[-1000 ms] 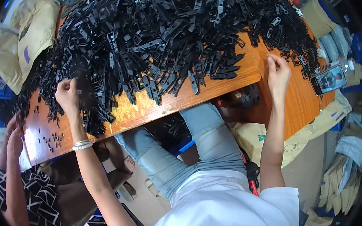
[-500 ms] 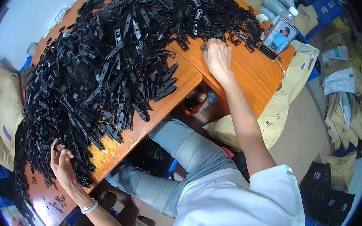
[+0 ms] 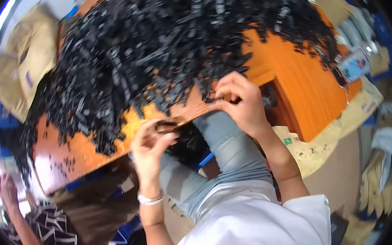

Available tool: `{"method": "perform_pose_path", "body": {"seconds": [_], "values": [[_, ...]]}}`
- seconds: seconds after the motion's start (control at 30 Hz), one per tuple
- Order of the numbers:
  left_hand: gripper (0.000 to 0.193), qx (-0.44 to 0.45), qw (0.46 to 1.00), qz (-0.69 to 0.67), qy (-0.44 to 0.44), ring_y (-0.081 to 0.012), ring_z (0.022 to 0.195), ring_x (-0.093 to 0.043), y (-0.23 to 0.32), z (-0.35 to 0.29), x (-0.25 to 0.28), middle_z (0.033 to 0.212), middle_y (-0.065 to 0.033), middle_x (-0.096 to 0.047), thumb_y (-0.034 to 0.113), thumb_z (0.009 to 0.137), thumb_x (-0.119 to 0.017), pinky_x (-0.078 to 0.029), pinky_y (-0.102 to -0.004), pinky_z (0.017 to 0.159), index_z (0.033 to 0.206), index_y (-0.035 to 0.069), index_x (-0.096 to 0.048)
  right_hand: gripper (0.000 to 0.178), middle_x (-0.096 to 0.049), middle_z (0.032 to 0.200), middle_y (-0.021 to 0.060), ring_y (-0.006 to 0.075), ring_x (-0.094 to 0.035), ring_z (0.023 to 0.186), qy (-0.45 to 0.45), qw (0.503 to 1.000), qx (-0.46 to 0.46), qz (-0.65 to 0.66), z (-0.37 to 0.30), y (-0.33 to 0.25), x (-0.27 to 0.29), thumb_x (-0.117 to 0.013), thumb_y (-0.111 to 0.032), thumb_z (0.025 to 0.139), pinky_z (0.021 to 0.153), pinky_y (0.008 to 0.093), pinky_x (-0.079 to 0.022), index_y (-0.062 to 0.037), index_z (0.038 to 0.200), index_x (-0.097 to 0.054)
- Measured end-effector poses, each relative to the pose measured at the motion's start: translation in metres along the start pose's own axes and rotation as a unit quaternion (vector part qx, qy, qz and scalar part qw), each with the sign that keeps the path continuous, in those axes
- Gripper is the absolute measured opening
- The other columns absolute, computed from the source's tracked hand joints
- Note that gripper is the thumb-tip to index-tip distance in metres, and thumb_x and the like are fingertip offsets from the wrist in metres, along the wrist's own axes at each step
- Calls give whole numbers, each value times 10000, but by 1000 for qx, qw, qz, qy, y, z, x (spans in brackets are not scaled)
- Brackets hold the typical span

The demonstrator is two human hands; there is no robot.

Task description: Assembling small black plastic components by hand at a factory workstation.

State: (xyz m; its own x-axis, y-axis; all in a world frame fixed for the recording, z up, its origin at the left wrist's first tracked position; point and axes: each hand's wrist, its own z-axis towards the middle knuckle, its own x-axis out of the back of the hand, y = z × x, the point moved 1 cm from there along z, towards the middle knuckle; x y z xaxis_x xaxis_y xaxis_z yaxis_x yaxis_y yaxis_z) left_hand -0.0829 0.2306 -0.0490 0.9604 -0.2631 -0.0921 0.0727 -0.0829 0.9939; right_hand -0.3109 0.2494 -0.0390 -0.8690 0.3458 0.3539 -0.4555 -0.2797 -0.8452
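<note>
A large heap of black plastic clip-like pieces (image 3: 156, 39) spreads over the orange-brown wooden table (image 3: 297, 89). In front of the heap, over the table's near edge, my left hand (image 3: 149, 149) has its fingers curled round a small dark clip-like piece (image 3: 166, 127). Further right, by the heap's near fringe, my right hand (image 3: 244, 101) is pinched, thumb against fingers. Motion blur hides what those fingers hold, if anything. The two hands are apart, with my legs beneath them.
A phone (image 3: 353, 67) is propped at the table's far right. Brown paper sacks (image 3: 36, 55) stand at the left. An open compartment (image 3: 272, 99) shows under the table edge. Another person's hand (image 3: 8, 192) appears at lower left. More bags (image 3: 384, 153) lie at right.
My right hand has come back from the table's far side towards my lap. My left hand has moved right, away from the heap's left part. The view has shifted and another person shows.
</note>
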Motion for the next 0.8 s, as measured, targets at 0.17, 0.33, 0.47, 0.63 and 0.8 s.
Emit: {"method": "perform_pose_path", "body": {"seconds": [0.17, 0.33, 0.47, 0.63, 0.8], "values": [[381, -53, 998, -28, 0, -156, 885, -594, -4, -11, -23, 1028, -114, -584, -150, 707, -607, -502, -258, 778, 1064, -41, -529, 220, -552, 856, 78, 204, -543, 724, -69, 992, 109, -13, -17, -33, -28, -701, 24, 619, 610, 287, -444, -28, 823, -635], [371, -117, 991, 60, -2, -163, 914, -595, -3, -12, -17, 1042, -105, -591, -114, 704, -636, -491, -257, 797, 1053, -20, -551, 227, -547, 946, 93, 244, -532, 823, -123, 980, 148, -58, -19, -41, -37, -676, 29, 626, 680, 320, -437, -33, 839, -634], [379, -64, 996, -65, -19, -183, 899, -608, -3, -13, -12, 1022, -140, -608, -123, 711, -622, -493, -272, 790, 1068, -35, -530, 236, -540, 1052, 101, 258, -518, 918, -138, 972, 185, -43, -17, -41, -39, -675, 5, 629, 753, 341, -413, -35, 858, -635], [291, 17, 970, -236, -61, -158, 738, -624, -9, -16, -11, 899, -115, -631, -31, 787, -595, -498, -239, 643, 1068, -39, -523, 145, -529, 1123, 128, 244, -518, 952, -147, 977, 120, 98, -26, -29, -38, -633, -41, 722, 759, 307, -402, -9, 855, -585], [90, -159, 938, 253, 176, -110, 598, -546, -11, 2, 26, 701, -68, -574, 20, 799, -598, -421, -221, 515, 886, -2, -595, 171, -541, 944, 95, 130, -519, 763, 17, 973, -53, 225, -42, -12, -38, -542, -140, 874, 642, 218, -405, 31, 856, -543]]}}
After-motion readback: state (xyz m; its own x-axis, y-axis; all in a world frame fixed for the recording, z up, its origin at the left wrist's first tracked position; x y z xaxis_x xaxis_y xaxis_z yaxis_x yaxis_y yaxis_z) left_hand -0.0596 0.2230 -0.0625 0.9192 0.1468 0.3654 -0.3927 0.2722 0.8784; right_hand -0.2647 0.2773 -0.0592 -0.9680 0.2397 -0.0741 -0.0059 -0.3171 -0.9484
